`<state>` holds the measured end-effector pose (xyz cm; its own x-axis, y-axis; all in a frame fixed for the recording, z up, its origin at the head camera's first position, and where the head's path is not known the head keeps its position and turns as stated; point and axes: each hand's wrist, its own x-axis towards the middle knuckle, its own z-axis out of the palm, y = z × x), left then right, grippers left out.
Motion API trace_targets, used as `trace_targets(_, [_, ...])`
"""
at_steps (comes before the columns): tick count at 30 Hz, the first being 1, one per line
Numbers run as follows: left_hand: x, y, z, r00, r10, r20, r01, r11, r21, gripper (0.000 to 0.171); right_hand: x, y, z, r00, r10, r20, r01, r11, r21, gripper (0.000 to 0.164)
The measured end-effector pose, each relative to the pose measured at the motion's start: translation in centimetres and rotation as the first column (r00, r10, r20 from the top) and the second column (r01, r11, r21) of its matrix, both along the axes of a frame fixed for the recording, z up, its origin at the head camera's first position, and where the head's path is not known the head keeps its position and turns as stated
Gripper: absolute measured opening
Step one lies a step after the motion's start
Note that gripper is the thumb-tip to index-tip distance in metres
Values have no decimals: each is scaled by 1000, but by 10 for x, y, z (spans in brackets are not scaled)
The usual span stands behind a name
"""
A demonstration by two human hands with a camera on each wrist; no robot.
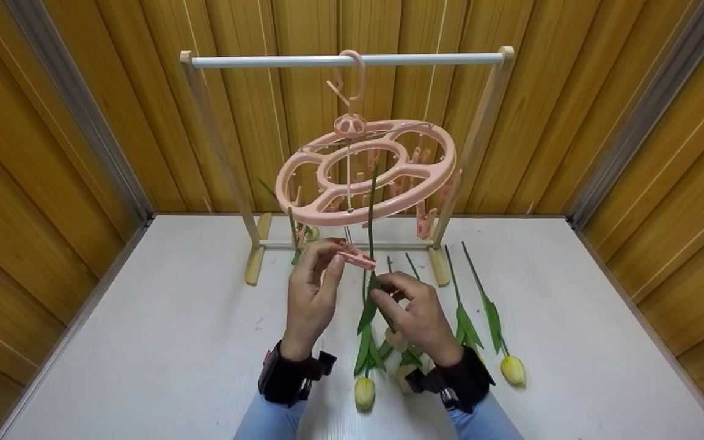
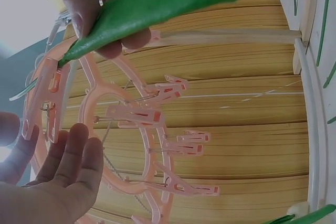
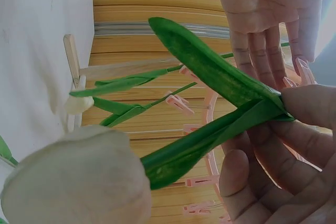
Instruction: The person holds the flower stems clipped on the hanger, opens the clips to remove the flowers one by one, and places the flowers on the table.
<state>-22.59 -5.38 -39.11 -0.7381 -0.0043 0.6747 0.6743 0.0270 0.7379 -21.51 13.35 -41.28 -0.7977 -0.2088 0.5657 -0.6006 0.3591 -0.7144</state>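
Observation:
My left hand pinches a pink clothespin between thumb and fingers at its handle end. The clothespin's tip is right at the stem of an upside-down artificial tulip. My right hand pinches this tulip just below the clothespin, at the base of its green leaves. Its pale flower head fills the lower left of the right wrist view. Above both hands, a pink round drying hanger is tilted, with several pink clothespins dangling from it.
The hanger hooks over the white rail of a wooden-legged stand. Tulips with green stems hang at the hanger's left side. Several more lie on the white table, including yellow ones at right and front. Wood-panelled walls enclose the table.

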Motion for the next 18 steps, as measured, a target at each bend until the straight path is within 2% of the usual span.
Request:
trace_targets(8, [-2, -3, 0, 1000, 8, -30, -8, 1000, 1, 14, 1, 1, 1, 1000, 17, -10, -17, 1000, 8, 15])
trace_targets(15, [-2, -8, 1, 1000, 8, -8, -8, 999, -37, 32, 1, 3, 1, 999, 46, -14, -46, 999, 18, 15])
trace_targets(18, [-2, -11, 2, 1000, 9, 0, -9, 997, -74, 33, 0, 3, 1, 998, 53, -27, -52, 998, 21, 15])
